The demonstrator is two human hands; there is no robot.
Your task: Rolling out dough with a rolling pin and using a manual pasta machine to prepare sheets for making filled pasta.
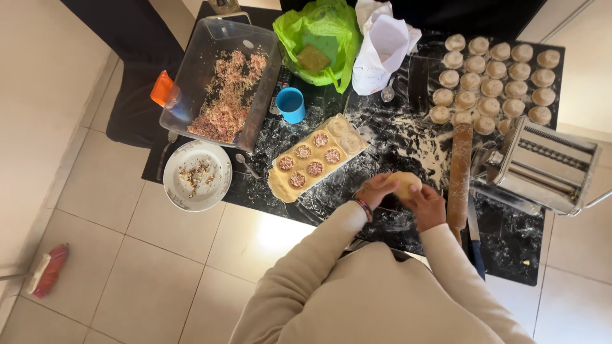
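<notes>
The black table (510, 248) is dusted with white flour and stands on a floor of pale tiles (146, 274). On it lie a clear tub of chopped filling (220, 83), a white plate (197, 175), a blue cup (291, 104), a green bag (319, 38), a white paper bag (380, 51) and a filled dough mould (315, 159). On the other side are rows of round dough pieces (491, 79), a wooden rolling pin (459, 178) and a metal pasta machine (545, 165).
</notes>
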